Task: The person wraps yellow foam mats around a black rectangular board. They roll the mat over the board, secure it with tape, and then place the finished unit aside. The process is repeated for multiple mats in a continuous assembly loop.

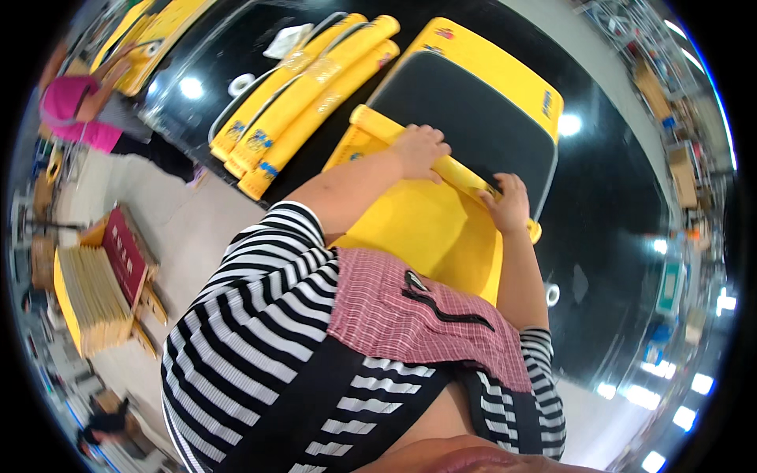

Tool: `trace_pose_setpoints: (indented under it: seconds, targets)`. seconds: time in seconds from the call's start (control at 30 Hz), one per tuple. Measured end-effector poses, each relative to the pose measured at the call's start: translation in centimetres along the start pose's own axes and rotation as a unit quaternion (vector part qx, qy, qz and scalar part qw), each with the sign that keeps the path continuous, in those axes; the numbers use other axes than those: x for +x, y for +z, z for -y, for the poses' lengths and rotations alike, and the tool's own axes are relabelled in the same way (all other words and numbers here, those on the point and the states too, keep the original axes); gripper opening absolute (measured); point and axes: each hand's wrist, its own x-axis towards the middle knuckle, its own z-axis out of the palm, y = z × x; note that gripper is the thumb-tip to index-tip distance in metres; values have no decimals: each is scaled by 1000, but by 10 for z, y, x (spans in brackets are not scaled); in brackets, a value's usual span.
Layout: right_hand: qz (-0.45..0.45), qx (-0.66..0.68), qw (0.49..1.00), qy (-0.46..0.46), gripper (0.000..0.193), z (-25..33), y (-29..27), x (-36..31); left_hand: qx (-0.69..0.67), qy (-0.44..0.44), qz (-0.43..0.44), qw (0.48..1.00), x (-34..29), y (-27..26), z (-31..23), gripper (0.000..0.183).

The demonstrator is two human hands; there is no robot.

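Note:
On the table in front of me lies a yellow sheet with a dark grey panel (473, 118) and a yellow far border (505, 59). A yellow roll (465, 178) runs slantwise across it, from upper left to lower right. My left hand (422, 151) lies over the roll near its left part, fingers bent around it. My right hand (511, 205) grips the roll near its right end, thumb and fingers curled on it. Nearer to me, a flat yellow surface (430, 229) stretches up to my apron; I cannot tell if it belongs to the same sheet.
Several finished yellow rolls (315, 94), taped together, lie to the left on the black table (607, 213). Near them are a white tape roll (240, 84) and a crumpled white piece (288, 40). A person in pink (79, 106) works at far left. Stacked cardboard (95, 296) stands on the floor.

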Motion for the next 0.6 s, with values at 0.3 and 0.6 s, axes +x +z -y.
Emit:
trace_pose_setpoints:
  seconds: [0.3,0.6]
  targets:
    - [-42,-56,997,-9,44,19,8,-29,-8,18,3,1000,1,-1,1,59]
    - [80,-8,997,6,53,85,3,-189,-45,50,22,997,-154,7,-79,55]
